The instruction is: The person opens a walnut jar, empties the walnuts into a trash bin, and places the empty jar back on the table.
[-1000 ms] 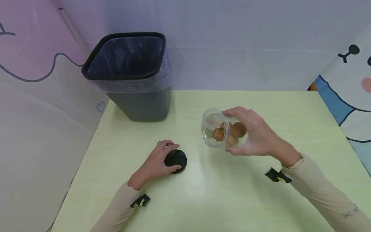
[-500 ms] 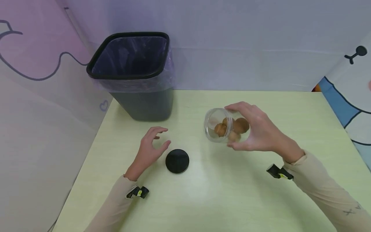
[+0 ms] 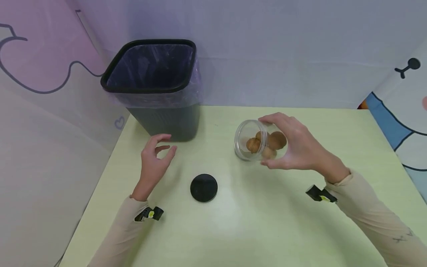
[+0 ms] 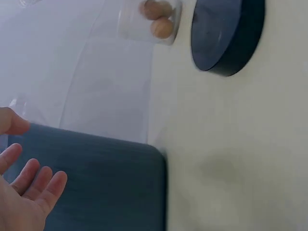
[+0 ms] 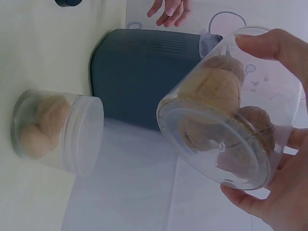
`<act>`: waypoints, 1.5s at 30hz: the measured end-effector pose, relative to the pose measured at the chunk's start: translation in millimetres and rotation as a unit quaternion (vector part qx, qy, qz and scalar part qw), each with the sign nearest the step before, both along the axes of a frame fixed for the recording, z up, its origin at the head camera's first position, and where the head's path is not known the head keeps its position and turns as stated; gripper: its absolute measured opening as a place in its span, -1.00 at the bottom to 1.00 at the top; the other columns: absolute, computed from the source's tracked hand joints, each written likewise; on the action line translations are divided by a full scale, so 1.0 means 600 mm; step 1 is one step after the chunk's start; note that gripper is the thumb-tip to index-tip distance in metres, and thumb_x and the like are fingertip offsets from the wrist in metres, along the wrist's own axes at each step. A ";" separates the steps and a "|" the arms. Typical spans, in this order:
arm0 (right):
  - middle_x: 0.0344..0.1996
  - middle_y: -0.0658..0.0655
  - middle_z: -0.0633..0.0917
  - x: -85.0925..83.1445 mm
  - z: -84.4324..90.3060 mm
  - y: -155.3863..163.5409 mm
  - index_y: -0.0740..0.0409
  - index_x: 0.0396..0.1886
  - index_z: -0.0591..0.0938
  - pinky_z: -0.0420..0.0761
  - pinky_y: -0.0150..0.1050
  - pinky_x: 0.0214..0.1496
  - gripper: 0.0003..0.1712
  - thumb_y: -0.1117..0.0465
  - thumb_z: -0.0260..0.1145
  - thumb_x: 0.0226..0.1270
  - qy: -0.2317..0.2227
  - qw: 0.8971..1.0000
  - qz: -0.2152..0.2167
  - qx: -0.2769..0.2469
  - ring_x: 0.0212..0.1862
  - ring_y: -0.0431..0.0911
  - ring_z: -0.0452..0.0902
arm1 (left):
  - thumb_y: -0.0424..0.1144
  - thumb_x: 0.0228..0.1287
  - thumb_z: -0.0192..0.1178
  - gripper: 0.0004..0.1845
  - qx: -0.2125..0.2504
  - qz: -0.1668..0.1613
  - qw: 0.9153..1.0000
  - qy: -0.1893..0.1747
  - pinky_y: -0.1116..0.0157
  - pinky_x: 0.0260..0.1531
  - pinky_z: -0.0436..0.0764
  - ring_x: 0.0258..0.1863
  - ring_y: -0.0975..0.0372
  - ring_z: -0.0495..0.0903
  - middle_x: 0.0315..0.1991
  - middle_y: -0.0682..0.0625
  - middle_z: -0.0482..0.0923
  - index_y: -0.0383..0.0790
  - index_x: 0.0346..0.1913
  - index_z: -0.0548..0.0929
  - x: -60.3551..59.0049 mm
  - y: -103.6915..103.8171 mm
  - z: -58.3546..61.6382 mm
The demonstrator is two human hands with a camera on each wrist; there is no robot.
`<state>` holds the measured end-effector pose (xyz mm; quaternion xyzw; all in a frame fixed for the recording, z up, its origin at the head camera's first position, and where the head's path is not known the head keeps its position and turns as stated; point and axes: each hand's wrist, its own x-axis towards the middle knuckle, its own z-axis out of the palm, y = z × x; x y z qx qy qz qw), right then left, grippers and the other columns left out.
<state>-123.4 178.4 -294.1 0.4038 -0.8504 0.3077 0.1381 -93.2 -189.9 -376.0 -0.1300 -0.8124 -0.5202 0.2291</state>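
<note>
1. The right hand (image 3: 297, 148) is curled round a clear jar (image 3: 255, 144), held tilted above the table (image 3: 267, 222); walnuts (image 3: 267, 144) are seen inside.
2. The left hand (image 3: 153, 161) is held spread, gripping nothing, near the black lid (image 3: 204, 188).
3. A lined bin (image 3: 156, 85) is set at the table's far left.
</note>
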 end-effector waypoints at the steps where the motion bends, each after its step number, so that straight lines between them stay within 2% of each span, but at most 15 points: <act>1: 0.04 0.04 0.56 -0.001 0.001 0.000 0.18 0.17 0.45 0.40 0.02 0.02 0.05 0.04 0.65 -0.51 0.001 1.000 0.000 0.001 0.03 0.02 0.45 | -0.59 0.09 0.24 -0.65 0.002 0.004 1.000 0.005 0.18 -0.11 0.60 -0.03 -0.08 0.46 -0.05 -0.34 0.47 -0.52 -0.01 0.52 0.001 0.000 0.010; 5: 0.04 0.05 0.56 -0.007 0.005 -0.002 0.18 0.16 0.46 0.40 0.02 0.02 0.05 0.03 0.65 -0.52 0.006 1.000 -0.002 0.003 0.04 0.01 0.45 | -0.62 0.07 0.22 -0.67 0.019 0.020 0.999 0.022 0.34 -0.11 0.58 -0.03 -0.08 0.44 -0.06 -0.37 0.46 -0.57 -0.04 0.51 -0.001 -0.008 0.033; 9: 0.03 0.04 0.56 -0.012 0.009 -0.006 0.17 0.16 0.46 0.40 0.02 0.01 0.04 0.03 0.64 -0.52 0.005 1.000 -0.002 0.008 0.03 0.00 0.45 | -0.62 0.07 0.21 -0.66 0.028 0.041 0.998 0.036 0.29 -0.12 0.59 -0.03 -0.03 0.44 -0.07 -0.34 0.46 -0.58 -0.04 0.51 -0.003 -0.020 0.046; 13: 0.04 0.05 0.56 -0.016 0.014 -0.011 0.16 0.17 0.45 0.40 0.02 0.00 0.03 0.04 0.63 -0.49 0.003 1.000 -0.002 0.011 0.02 0.00 0.45 | -0.61 0.08 0.20 -0.67 0.034 0.059 0.997 0.046 0.30 -0.10 0.58 -0.03 0.19 0.47 -0.08 -0.32 0.46 -0.58 -0.03 0.50 -0.005 -0.031 0.059; 16: 0.04 0.05 0.55 -0.020 0.017 -0.014 0.16 0.17 0.45 0.40 0.01 0.01 0.02 0.04 0.62 -0.48 0.005 1.000 0.000 0.010 0.02 0.01 0.45 | -0.58 0.10 0.20 -0.67 0.046 0.068 0.995 0.052 0.33 -0.09 0.57 -0.04 0.27 0.46 -0.07 -0.32 0.45 -0.59 -0.03 0.49 -0.009 -0.038 0.070; 24: 0.00 0.03 0.57 -0.030 0.023 -0.020 0.15 0.17 0.46 0.43 0.02 -0.01 0.01 0.06 0.62 -0.47 0.017 1.000 0.013 0.008 0.00 -0.01 0.47 | -0.53 0.14 0.19 -0.66 0.052 0.099 0.991 0.075 0.38 -0.07 0.55 -0.02 0.02 0.47 -0.05 -0.28 0.46 -0.62 -0.01 0.48 -0.024 -0.056 0.100; 29: -0.02 0.03 0.58 -0.037 0.028 -0.023 0.16 0.17 0.46 0.43 0.00 -0.01 0.01 0.05 0.62 -0.46 0.020 1.000 0.021 0.011 -0.02 -0.05 0.47 | -0.54 0.13 0.18 -0.67 0.058 0.102 0.988 0.100 0.33 -0.07 0.55 -0.03 -0.09 0.45 -0.08 -0.33 0.47 -0.67 -0.04 0.47 -0.037 -0.067 0.113; 34: -0.03 0.06 0.58 -0.042 0.035 -0.027 0.21 0.16 0.46 0.40 0.00 0.00 0.02 0.08 0.63 -0.47 0.014 0.999 0.031 0.004 -0.03 -0.03 0.48 | -0.52 0.13 0.18 -0.68 0.057 0.118 0.985 0.115 0.30 -0.08 0.55 -0.02 -0.03 0.47 -0.10 -0.35 0.47 -0.67 -0.06 0.48 -0.044 -0.073 0.123; 41: -0.03 0.06 0.58 -0.050 0.047 -0.036 0.20 0.17 0.46 0.39 -0.01 -0.01 0.00 0.07 0.61 -0.45 0.026 0.999 0.036 0.002 -0.05 -0.05 0.48 | -0.48 0.14 0.19 -0.69 0.065 0.147 0.980 0.116 0.34 -0.09 0.55 -0.03 0.04 0.49 -0.11 -0.21 0.50 -0.57 -0.05 0.53 -0.050 -0.086 0.141; 45: -0.02 0.05 0.58 -0.056 0.053 -0.042 0.20 0.16 0.46 0.39 -0.01 0.00 -0.02 0.05 0.60 -0.42 0.026 0.999 0.040 0.009 -0.05 -0.07 0.47 | -0.44 0.15 0.21 -0.70 0.068 0.164 0.978 0.111 0.35 -0.07 0.55 -0.02 0.07 0.48 -0.08 -0.15 0.51 -0.46 -0.03 0.56 -0.062 -0.106 0.143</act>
